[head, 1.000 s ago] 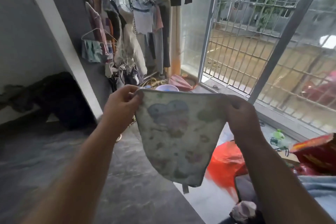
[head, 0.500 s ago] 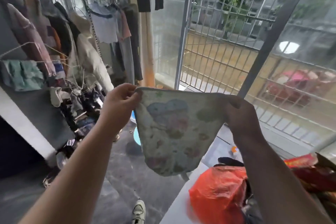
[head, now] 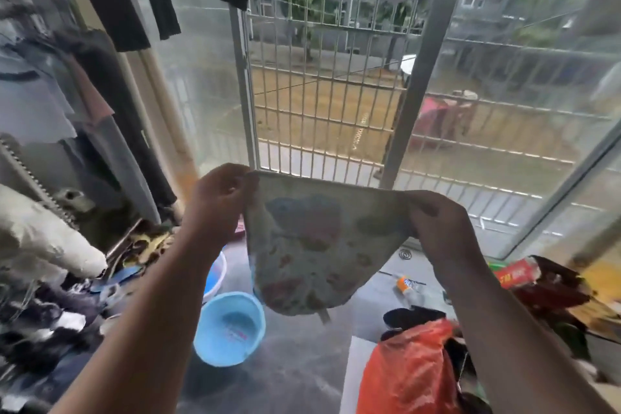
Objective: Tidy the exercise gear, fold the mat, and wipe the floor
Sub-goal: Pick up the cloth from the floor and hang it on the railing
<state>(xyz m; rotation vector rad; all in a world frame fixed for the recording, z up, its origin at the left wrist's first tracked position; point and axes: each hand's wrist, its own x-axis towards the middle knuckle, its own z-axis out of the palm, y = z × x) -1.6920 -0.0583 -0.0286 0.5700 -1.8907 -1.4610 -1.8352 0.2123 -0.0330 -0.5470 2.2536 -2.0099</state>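
Note:
I hold a pale patterned cloth [head: 316, 245] spread out in front of me at chest height. My left hand [head: 218, 202] pinches its upper left corner and my right hand [head: 440, 222] pinches its upper right corner. The cloth hangs down in a rounded shape, with a small tag at its bottom edge. It hangs in front of the barred window [head: 322, 104]. Below it lies the dark grey floor [head: 295, 373].
A light blue basin [head: 230, 328] stands on the floor below my left arm. A clothes rack with hung garments [head: 84, 104] fills the left side. An orange plastic bag [head: 410, 370] and red packaging [head: 517, 274] sit at lower right. A small bottle [head: 405, 284] lies near the window.
My view has swung right and closer to the window; the clothes rack slid to the left edge and the blue basin came into view. Both hands keep the cloth spread the same way.

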